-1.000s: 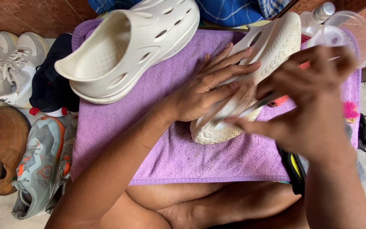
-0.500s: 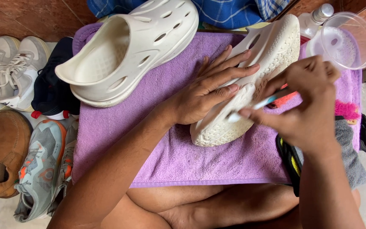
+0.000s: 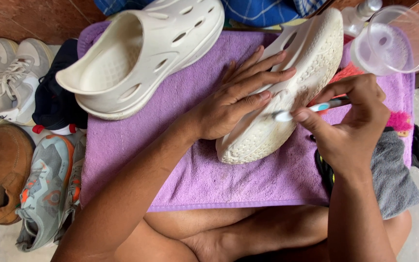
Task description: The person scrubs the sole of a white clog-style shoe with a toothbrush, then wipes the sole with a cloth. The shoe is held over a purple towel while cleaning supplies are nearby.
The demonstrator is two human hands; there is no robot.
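A white foam clog (image 3: 287, 97) lies sole-up on a purple towel (image 3: 180, 165). My left hand (image 3: 233, 97) presses flat on its side, fingers spread, holding it steady. A toothbrush (image 3: 311, 107) with a white, blue and orange handle is gripped in my right hand (image 3: 350, 126), its head touching the dirty sole. The second white clog (image 3: 141, 53) rests upright on the towel at the upper left.
A clear plastic cup (image 3: 394, 41) and a small bottle (image 3: 360, 14) stand at the upper right. A grey cloth (image 3: 394, 174) and a pink scrubber (image 3: 401, 121) lie at the right. Several shoes (image 3: 10, 145) line the floor at the left.
My right hand has come down from the clog's upper part to the middle of the sole, and the toothbrush head now touches it. My left hand stays on the clog.
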